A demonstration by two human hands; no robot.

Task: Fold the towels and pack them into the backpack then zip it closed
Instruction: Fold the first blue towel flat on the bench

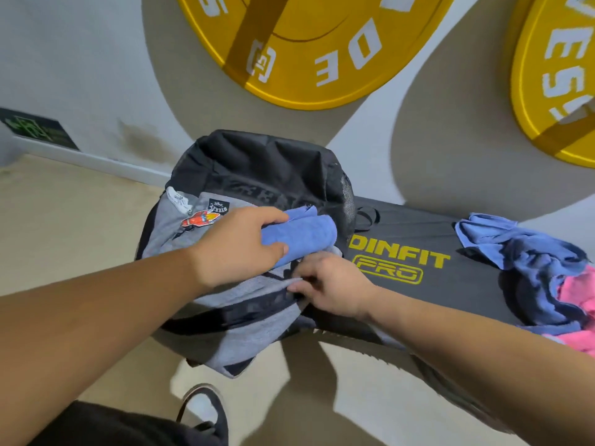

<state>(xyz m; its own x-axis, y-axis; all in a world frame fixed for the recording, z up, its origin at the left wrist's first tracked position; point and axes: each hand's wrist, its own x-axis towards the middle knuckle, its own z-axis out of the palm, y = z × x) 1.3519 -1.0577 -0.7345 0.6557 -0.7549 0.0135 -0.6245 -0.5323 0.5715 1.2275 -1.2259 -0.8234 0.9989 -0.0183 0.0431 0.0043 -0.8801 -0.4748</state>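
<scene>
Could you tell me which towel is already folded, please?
The light blue towel in the left hand, over the backpack; the blue and pink towels on the bench lie crumpled.

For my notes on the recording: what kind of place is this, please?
Probably a gym: big yellow weight plates stand against the wall, and the towels lie on a black padded bench marked DINFIT PRO.

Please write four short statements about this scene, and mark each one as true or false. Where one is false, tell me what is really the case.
1. The left hand grips a folded blue towel. True.
2. The towel pile includes a pink towel. True.
3. The right hand rests on the towel pile. False: it pinches the backpack fabric.
4. The wall plates are red. False: they are yellow.
</scene>
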